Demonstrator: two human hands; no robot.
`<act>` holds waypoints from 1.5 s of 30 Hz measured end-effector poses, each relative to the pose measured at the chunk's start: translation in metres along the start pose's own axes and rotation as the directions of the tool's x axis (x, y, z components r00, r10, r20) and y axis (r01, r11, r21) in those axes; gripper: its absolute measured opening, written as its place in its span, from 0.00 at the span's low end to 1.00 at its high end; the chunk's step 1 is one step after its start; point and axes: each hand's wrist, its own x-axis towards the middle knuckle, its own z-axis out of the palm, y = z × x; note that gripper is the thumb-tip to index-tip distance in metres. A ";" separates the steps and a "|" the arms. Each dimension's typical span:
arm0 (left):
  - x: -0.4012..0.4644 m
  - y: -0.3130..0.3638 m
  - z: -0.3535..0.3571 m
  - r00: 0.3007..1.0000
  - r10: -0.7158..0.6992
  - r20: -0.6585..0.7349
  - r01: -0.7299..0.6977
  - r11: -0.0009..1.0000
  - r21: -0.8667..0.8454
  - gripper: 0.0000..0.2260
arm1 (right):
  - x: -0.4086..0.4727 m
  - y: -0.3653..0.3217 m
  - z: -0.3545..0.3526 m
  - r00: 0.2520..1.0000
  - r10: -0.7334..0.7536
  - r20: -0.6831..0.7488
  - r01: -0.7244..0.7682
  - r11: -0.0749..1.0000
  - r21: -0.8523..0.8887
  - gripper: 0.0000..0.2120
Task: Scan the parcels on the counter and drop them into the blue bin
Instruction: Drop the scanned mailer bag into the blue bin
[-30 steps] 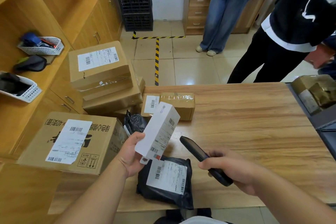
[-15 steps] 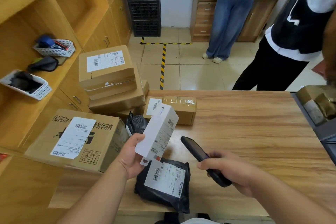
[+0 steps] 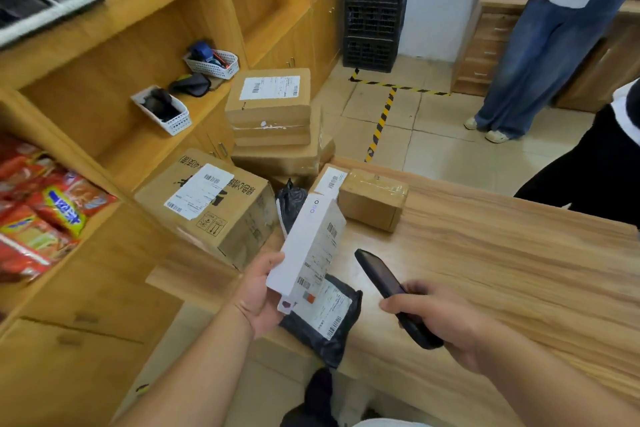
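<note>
In the lower middle of the frame my left hand (image 3: 259, 295) grips the lower end of a white box (image 3: 308, 250), tilted, above the desk (image 3: 485, 270). My right hand (image 3: 440, 315), just to its right, is closed around a black scanner (image 3: 388, 282) that points toward the box label. Under the box lies a black mailer bag (image 3: 325, 322).
</note>
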 end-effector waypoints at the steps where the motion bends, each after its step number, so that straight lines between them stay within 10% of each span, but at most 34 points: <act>1: -0.008 -0.008 -0.002 0.999 0.020 -0.035 -0.021 0.999 -0.032 0.34 | 0.000 0.002 0.000 1.000 -0.009 0.015 0.009 1.000 -0.018 0.38; 24: -0.264 -0.141 -0.153 0.755 0.085 -0.650 -0.424 0.820 -0.385 0.19 | -0.060 0.023 0.218 0.901 0.073 0.427 0.144 0.879 -0.454 0.18; 33: -0.392 -0.196 -0.253 0.648 0.061 -0.759 -0.526 0.757 -0.388 0.17 | -0.123 0.068 0.374 0.852 0.089 0.515 0.238 0.811 -0.535 0.36; 38: -0.458 -0.237 -0.295 0.563 0.013 -0.826 -0.586 0.711 -0.389 0.24 | -0.166 0.087 0.443 0.803 0.117 0.585 0.306 0.762 -0.572 0.12; 45: -0.526 -0.287 -0.322 0.451 -0.122 -0.884 -0.689 0.583 -0.432 0.15 | -0.200 0.111 0.524 0.739 0.189 0.646 0.376 0.680 -0.629 0.12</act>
